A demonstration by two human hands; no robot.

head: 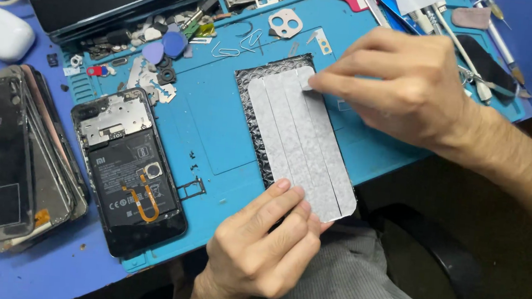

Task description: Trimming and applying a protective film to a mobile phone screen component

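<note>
The left hand (264, 242) presses its fingers flat on the near end of a dark patterned back panel (253, 113) covered with pale grey adhesive strips (299, 139); the thumb is tucked under and out of sight. The right hand (390, 83) pinches the far end of one strip between thumb and forefinger, and its fingers hide what lies beneath that corner. The panel lies on the blue repair mat (210, 125), its long axis running from the far left towards the near right, with the near corner overhanging the mat's front edge. Just left lies an opened phone (128, 169), battery and orange flex cable showing, roughly parallel to the panel. Further left a stack of phone backs (5, 159) is cut off by the frame edge. Small loose parts (160, 41) at the far side are too small to identify. The mat lies on a blue worktop (43, 271).
</note>
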